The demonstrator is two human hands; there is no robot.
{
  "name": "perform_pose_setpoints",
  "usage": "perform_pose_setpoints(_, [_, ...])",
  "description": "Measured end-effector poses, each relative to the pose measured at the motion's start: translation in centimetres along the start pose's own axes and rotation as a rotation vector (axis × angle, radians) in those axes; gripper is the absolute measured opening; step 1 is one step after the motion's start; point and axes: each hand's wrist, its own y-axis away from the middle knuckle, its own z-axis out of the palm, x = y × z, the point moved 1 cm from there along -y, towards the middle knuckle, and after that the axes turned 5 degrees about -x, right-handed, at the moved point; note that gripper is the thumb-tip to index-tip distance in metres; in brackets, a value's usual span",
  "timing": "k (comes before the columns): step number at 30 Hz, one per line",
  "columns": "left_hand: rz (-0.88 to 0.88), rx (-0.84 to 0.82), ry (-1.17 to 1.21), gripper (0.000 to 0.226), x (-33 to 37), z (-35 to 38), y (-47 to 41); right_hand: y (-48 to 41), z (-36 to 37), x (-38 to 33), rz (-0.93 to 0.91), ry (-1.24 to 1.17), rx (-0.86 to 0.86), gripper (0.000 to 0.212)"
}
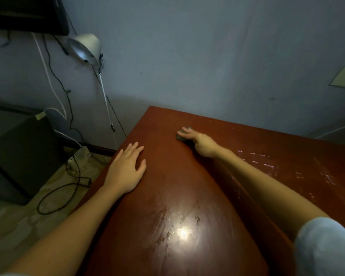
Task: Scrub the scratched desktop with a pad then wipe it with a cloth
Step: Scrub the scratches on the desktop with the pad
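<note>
**Pad (180,138) pressed to the counter (167,196)**

The right hand (197,141) lies over the dark pad, fingers stretched across it. The left hand (126,172) rests flat near the left edge. Wet streaks (267,166) glint at right.

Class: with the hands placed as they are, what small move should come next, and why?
Probably drag the pad back toward the scratches. The right hand presses it far up the desktop, the left hand lies flat near the edge, and the scratches lie nearer the person.
</note>
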Motion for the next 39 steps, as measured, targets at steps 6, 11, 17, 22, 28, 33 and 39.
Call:
perform_pose_setpoints(6, [0.023, 0.071, 0.020, 0.045, 0.9, -0.8, 1.2, 8.8, 1.2, 0.2, -0.107, -0.032, -0.006, 0.080])
perform_pose_setpoints(11, [0.099, 0.046, 0.005, 0.048, 1.9, -1.2, 5.0, 8.8, -1.1, 2.9, 0.199, 0.026, 0.042, 0.086])
perform_pose_setpoints(17, [0.026, -0.046, 0.020, 0.051, 2.8, -2.0, 9.7, 7.5, 2.0, -5.7, 0.045, -0.007, -0.003, 0.081])
perform_pose_setpoints(22, [0.021, -0.068, -0.037, 0.052, 2.5, -1.5, 12.3, 14.5, 5.8, -9.5, -0.277, -0.058, -0.089, 0.078])
perform_pose_setpoints(28, [0.022, -0.033, 0.026, 0.050, 2.0, -0.9, 12.4, 18.2, 2.5, -3.6, -0.045, -0.052, -0.066, 0.088])
perform_pose_setpoints(33, [0.020, -0.013, 0.043, 0.050, 1.9, -0.8, 12.5, 11.8, 1.7, -3.3, 0.144, 0.006, 0.006, 0.081])
perform_pose_setpoints(39, [0.018, -0.021, 0.042, 0.049, 1.8, -0.8, 12.4, 11.8, 4.8, -9.8, -0.127, -0.001, -0.056, 0.079])
